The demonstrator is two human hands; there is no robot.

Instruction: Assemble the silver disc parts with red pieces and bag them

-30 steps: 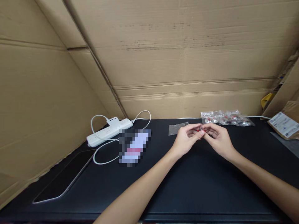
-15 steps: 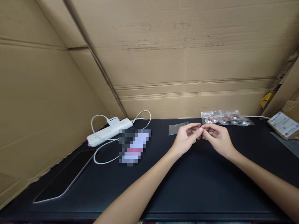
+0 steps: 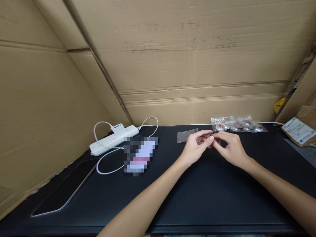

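Observation:
My left hand and my right hand meet above the black table, fingertips almost touching. Between the left thumb and fingers is a small red and silvery piece, mostly covered by the fingers, so its kind does not show. The right thumb and index finger are pinched against the same piece from the other side. Just behind the left hand lies a flat clear plastic bag. Clear packets with several round silvery and red items lie at the back, beyond the right hand.
To the left are a white power strip with a plugged-in charger, a looped white cable, a pixelated phone-like object and a dark tablet. A labelled package sits at the right. Cardboard walls enclose the table.
The fingers have shifted slightly around the small piece, and more of its red part shows now. A pale bit under the left thumb is out of sight. The view has moved a little.

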